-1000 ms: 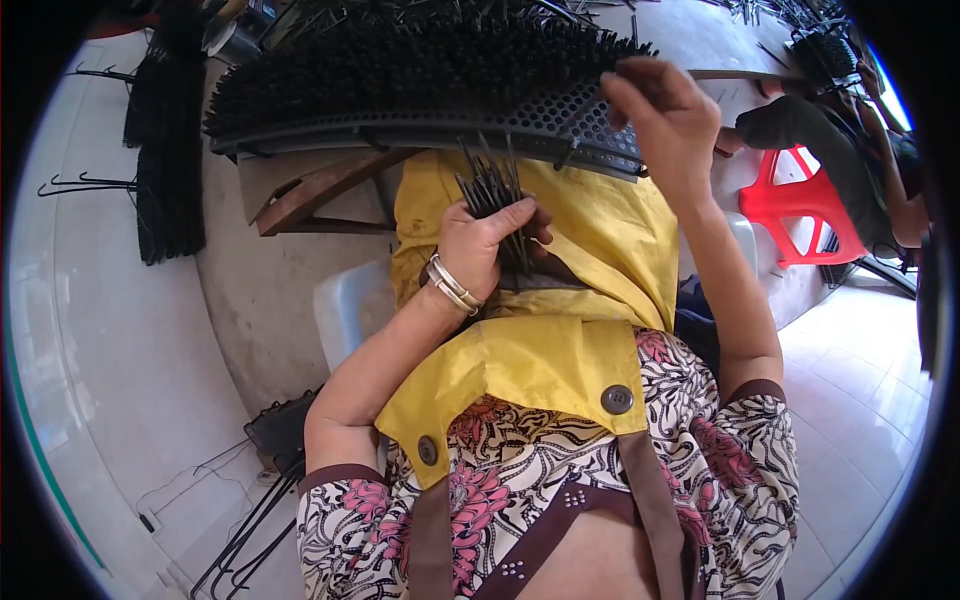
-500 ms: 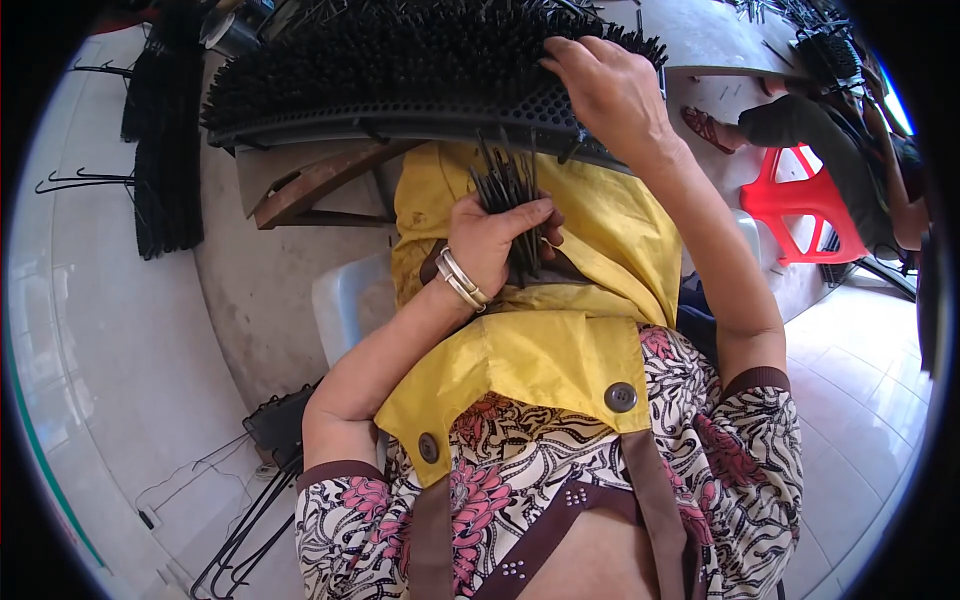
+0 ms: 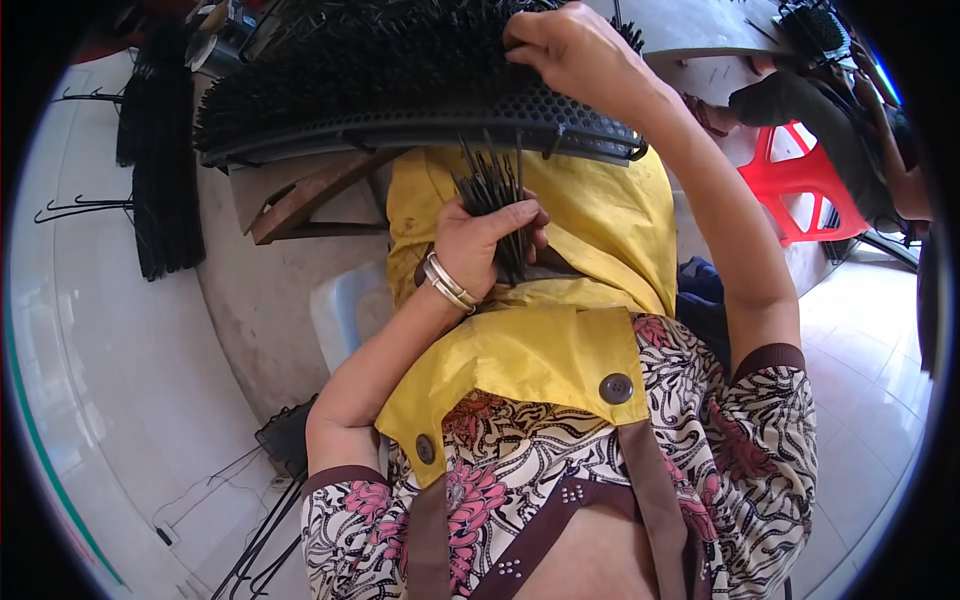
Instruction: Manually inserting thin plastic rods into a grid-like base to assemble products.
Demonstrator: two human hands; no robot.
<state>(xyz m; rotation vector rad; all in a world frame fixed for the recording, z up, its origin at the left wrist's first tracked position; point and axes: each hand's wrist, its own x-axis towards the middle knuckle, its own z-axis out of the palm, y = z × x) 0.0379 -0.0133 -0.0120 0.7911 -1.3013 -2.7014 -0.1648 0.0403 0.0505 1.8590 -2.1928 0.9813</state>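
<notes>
My left hand (image 3: 478, 240) is wrapped round a bundle of thin black sticks (image 3: 490, 188) over my lap, their ends fanning upward. In front of me, a long perforated black rack (image 3: 575, 122) is packed with upright black sticks (image 3: 350, 75). My right hand (image 3: 580, 48) reaches over the rack's right part, thumb and fingers pinched together at the edge of the packed sticks. Whatever lies between those fingertips is too small to make out. Below the fingers a strip of bare holes shows along the rack's near side.
A brown support (image 3: 310, 200) stands under the rack. Dark bundles with hooked rods (image 3: 165, 180) are at the left. To the right, a person sits by a red plastic stool (image 3: 800, 185), near a grey table (image 3: 690, 25). A yellow apron (image 3: 560, 350) covers my lap.
My right hand has moved left and a little farther away along the rack, still pinched. The left hand with its bundle has shifted slightly left in the picture.
</notes>
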